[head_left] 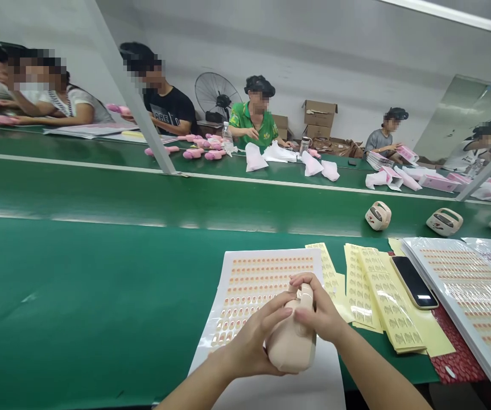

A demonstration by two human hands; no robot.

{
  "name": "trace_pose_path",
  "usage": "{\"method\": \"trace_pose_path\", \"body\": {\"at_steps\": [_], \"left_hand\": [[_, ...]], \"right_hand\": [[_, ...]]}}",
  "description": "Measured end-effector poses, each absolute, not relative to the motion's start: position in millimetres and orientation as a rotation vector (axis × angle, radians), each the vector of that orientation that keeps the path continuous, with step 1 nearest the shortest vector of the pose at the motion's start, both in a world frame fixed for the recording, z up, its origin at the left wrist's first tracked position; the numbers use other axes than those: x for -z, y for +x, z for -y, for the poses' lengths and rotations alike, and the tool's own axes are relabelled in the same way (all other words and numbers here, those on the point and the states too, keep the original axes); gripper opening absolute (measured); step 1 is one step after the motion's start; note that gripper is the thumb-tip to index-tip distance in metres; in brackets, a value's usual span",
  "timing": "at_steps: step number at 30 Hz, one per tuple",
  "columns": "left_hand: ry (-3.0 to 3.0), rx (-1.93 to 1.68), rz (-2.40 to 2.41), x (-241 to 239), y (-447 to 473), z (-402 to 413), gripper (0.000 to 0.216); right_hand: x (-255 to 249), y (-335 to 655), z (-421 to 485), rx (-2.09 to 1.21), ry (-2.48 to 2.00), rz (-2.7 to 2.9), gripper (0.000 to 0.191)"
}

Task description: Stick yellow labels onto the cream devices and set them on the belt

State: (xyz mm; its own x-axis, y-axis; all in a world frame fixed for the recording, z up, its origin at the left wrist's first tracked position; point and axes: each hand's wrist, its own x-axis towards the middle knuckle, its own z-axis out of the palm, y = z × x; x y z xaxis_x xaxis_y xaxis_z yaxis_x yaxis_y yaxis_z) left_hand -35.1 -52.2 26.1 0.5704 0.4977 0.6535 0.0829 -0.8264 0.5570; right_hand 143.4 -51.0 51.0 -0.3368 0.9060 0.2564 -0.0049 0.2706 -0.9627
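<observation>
Held between both hands is a small cream plastic device [290, 344] with a loop handle at its top. Its lower body tilts toward me. My left hand [256, 336] wraps the left side and underside of the body. At the handle is my right hand [317, 304], its fingers over the top and its thumb pressed on the body near the handle's base. Under the hands lies a white sheet of small orange and gold stickers [249, 285], some of its lower rows hidden by my left hand. The device's far face cannot be seen.
Yellow label sheets [392, 302], a phone [415, 282] and a stack of plastic-covered sticker sheets [462, 285] lie to the right. Similar cream devices [378, 216] stand on the green belt [228, 199]. Beyond it, several people sit among pink items [205, 145] and white bags [254, 158].
</observation>
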Motion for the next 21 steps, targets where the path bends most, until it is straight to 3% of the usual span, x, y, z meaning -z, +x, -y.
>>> {"method": "trace_pose_path", "body": {"at_steps": [3, 9, 12, 15, 18, 21], "left_hand": [[2.296, -1.189, -0.47, -26, -33, 52, 0.1], [1.96, -1.355, -0.404, -18, -25, 50, 0.092], [1.793, -1.397, -0.378, -15, -18, 46, 0.094], [1.66, -1.391, -0.591, -7, -10, 37, 0.093], [1.419, -1.361, -0.921, 7, -3, 27, 0.071], [1.527, -1.099, -1.107, 22, 0, 19, 0.043]], "right_hand": [[-42, 138, 45, -1.212, -0.849, 1.423, 0.037], [-31, 152, 28, -1.427, -0.946, 1.358, 0.057], [-21, 160, 24, -1.498, -1.099, 1.353, 0.053], [-20, 170, 15, -1.336, -1.271, 1.268, 0.052], [-33, 186, -12, -1.085, -1.494, 1.23, 0.047], [-53, 203, -55, -0.857, -1.598, 1.2, 0.034]]}}
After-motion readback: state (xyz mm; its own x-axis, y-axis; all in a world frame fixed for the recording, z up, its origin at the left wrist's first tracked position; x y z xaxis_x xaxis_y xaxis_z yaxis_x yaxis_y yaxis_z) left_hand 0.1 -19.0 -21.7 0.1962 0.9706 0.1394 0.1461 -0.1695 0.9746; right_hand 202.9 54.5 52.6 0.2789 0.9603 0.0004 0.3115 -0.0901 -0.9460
